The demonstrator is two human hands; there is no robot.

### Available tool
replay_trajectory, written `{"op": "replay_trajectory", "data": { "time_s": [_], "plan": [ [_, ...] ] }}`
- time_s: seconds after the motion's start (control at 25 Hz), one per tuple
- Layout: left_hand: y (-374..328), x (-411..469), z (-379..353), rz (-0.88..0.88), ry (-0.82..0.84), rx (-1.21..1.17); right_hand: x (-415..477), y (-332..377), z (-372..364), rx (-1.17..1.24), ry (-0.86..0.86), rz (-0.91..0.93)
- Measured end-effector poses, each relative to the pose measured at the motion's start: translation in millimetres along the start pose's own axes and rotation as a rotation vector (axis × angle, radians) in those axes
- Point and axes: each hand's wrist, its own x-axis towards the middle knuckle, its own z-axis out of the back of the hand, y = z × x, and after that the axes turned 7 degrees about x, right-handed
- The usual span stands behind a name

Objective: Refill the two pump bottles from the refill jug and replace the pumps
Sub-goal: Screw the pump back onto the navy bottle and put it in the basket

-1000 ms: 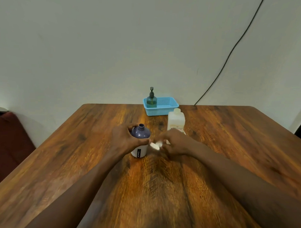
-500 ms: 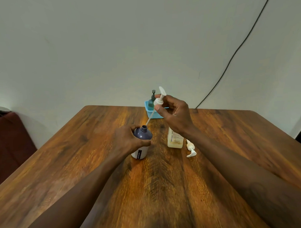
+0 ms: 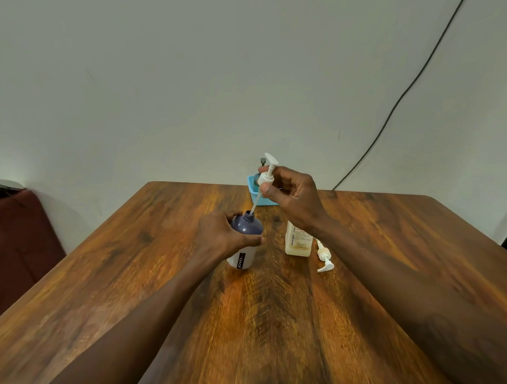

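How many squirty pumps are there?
3. A white pump in the right hand, over the purple bottle; a second white pump lying beside the jug; a dark pump in the blue basket, partly hidden.

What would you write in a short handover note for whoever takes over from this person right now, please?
Left hand grips the purple bottle, upright on the table.
Right hand pinches a white pump, with its dip tube tip at the bottle's open neck.
A cream bottle stands to the right, and a second pump lies on the table beside it. A dark-topped pump bottle sits in the blue basket at the far edge.
Done: the dip tube has reached the purple bottle's neck. Fill levels cannot be told.
Left: lower and screw on this pump, then fit the second one.
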Motion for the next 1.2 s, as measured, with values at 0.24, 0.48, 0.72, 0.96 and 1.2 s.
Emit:
{"op": "replay_trajectory", "data": {
  "time_s": [0.24,0.48,0.72,0.96,1.2],
  "plan": [
    [-24,1,10,-0.107,-0.098,-0.075,-7,-6,-2,-0.092,0.147,-0.136],
    [-34,2,18,-0.107,-0.087,-0.055,-11,6,1,-0.236,0.169,-0.176],
    [-44,-1,13,-0.106,-0.059,-0.049,-7,8,1,-0.487,-0.047,-0.263],
    [-45,9,9,-0.129,-0.072,-0.073,-13,11,2,0.076,0.057,-0.299],
    [-49,6,13,-0.131,-0.062,-0.087,-7,13,-1,-0.277,-0.148,-0.209]
  ]
}}
